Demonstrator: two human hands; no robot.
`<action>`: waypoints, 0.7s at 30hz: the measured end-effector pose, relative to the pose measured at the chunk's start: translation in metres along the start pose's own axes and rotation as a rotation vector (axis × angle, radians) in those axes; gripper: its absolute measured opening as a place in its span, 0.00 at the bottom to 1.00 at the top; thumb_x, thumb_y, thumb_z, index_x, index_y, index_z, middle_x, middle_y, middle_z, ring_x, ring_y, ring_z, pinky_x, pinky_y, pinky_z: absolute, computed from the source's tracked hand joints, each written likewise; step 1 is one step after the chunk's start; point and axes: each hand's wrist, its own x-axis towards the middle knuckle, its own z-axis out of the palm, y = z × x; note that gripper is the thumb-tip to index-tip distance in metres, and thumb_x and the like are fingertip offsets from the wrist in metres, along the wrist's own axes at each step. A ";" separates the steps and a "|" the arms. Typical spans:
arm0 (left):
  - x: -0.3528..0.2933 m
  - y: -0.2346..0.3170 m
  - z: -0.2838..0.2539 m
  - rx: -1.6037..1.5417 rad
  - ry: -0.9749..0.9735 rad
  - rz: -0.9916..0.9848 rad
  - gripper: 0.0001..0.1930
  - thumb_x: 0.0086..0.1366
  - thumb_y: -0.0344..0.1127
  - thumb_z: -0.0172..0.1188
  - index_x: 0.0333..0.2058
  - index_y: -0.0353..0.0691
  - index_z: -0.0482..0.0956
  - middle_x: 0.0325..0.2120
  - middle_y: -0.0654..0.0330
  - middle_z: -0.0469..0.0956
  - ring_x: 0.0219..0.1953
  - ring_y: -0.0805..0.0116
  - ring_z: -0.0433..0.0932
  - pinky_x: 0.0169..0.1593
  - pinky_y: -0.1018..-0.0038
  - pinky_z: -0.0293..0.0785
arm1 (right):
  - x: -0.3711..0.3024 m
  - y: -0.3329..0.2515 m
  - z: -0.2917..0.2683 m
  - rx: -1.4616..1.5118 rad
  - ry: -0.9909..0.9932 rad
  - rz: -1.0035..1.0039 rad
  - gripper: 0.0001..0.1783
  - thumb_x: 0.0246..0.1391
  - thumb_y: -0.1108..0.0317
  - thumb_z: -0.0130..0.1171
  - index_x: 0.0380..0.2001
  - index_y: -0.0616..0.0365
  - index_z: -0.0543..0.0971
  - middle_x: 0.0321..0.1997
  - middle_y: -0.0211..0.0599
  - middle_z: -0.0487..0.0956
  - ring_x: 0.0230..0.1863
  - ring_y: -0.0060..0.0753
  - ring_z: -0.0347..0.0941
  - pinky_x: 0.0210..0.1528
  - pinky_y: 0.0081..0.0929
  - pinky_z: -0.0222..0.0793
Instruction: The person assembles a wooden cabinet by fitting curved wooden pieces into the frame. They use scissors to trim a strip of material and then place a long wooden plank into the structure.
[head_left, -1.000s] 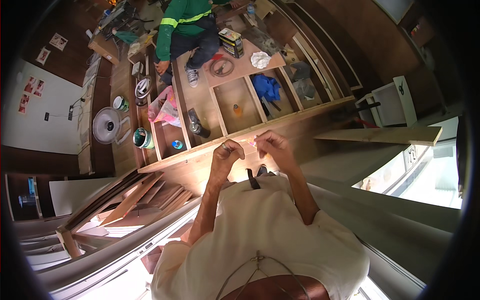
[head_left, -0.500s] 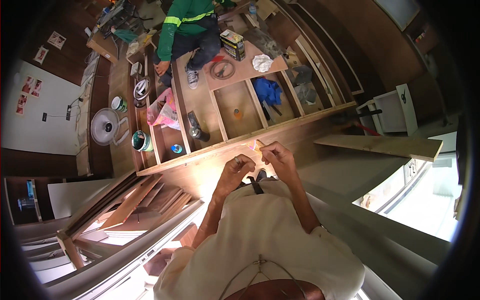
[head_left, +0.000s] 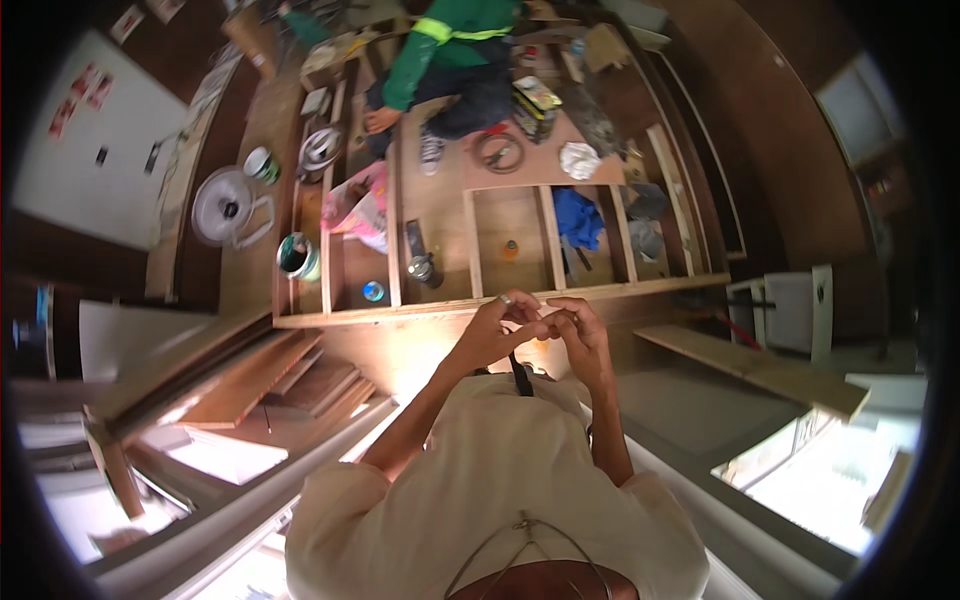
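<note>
My left hand (head_left: 500, 330), with a ring on one finger, is closed, its fingertips meeting those of my right hand (head_left: 584, 335) in front of my waist. My right hand is closed in a pinch too. A bit of a small orange packet (head_left: 542, 345) shows under the fingers of my right hand; the rest is hidden. What the left fingers pinch, if anything, cannot be made out. Just beyond both hands runs the near rail of a low wooden frame (head_left: 400, 312).
A person in a green top (head_left: 440, 50) sits in the frame, near a rectangular can (head_left: 535, 110) and a coil (head_left: 499, 153). Blue cloth (head_left: 578, 218), a pink bag (head_left: 360, 205) and a paint bucket (head_left: 298, 257) lie between the slats. A fan (head_left: 228, 207) stands left; a plank (head_left: 750, 368) juts in right.
My hands have come together; before, they were apart, with the colourful packet sticking out of my right hand. My view has shifted, so the frame sits farther right.
</note>
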 end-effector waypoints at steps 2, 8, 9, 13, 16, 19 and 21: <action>-0.001 0.001 -0.012 -0.002 0.002 -0.029 0.13 0.62 0.35 0.65 0.42 0.37 0.75 0.32 0.62 0.78 0.37 0.72 0.78 0.45 0.73 0.73 | 0.008 0.001 0.015 -0.103 -0.027 -0.044 0.15 0.63 0.77 0.48 0.53 0.63 0.71 0.37 0.42 0.81 0.38 0.29 0.79 0.43 0.26 0.75; -0.019 -0.004 -0.048 -0.113 0.074 -0.145 0.11 0.63 0.37 0.64 0.37 0.37 0.77 0.30 0.60 0.81 0.34 0.73 0.80 0.42 0.74 0.76 | 0.022 -0.010 0.053 -0.265 -0.201 0.019 0.29 0.58 0.80 0.49 0.64 0.57 0.62 0.40 0.42 0.82 0.41 0.33 0.80 0.49 0.30 0.74; -0.021 -0.003 -0.053 -0.135 0.068 -0.164 0.11 0.63 0.38 0.64 0.37 0.36 0.77 0.30 0.60 0.81 0.33 0.73 0.80 0.41 0.75 0.76 | 0.023 -0.014 0.057 -0.270 -0.225 0.032 0.31 0.58 0.80 0.49 0.65 0.56 0.62 0.41 0.42 0.82 0.42 0.34 0.81 0.49 0.31 0.74; -0.031 -0.015 -0.065 -0.304 -0.007 -0.193 0.12 0.65 0.38 0.62 0.37 0.34 0.76 0.31 0.57 0.81 0.34 0.72 0.80 0.40 0.75 0.76 | 0.030 -0.024 0.064 -0.354 -0.346 0.004 0.35 0.55 0.82 0.50 0.67 0.54 0.60 0.42 0.43 0.83 0.42 0.35 0.81 0.51 0.33 0.75; -0.038 -0.024 -0.071 -0.366 -0.034 -0.170 0.12 0.65 0.38 0.61 0.37 0.33 0.76 0.31 0.56 0.80 0.34 0.71 0.79 0.40 0.75 0.75 | 0.033 -0.026 0.068 -0.407 -0.405 0.054 0.36 0.54 0.82 0.50 0.67 0.53 0.59 0.42 0.43 0.83 0.42 0.35 0.81 0.52 0.34 0.75; -0.044 -0.034 -0.072 -0.453 -0.053 -0.155 0.12 0.65 0.37 0.61 0.37 0.33 0.76 0.31 0.57 0.80 0.34 0.72 0.79 0.40 0.76 0.75 | 0.030 -0.019 0.071 -0.334 -0.416 0.080 0.36 0.54 0.82 0.51 0.67 0.54 0.58 0.43 0.43 0.82 0.43 0.35 0.81 0.51 0.33 0.75; -0.046 -0.029 -0.074 -0.491 -0.049 -0.196 0.12 0.64 0.38 0.62 0.37 0.33 0.77 0.31 0.58 0.80 0.34 0.72 0.79 0.40 0.76 0.74 | 0.026 -0.018 0.075 -0.349 -0.390 0.122 0.37 0.54 0.81 0.52 0.68 0.54 0.58 0.44 0.44 0.82 0.44 0.35 0.81 0.51 0.32 0.74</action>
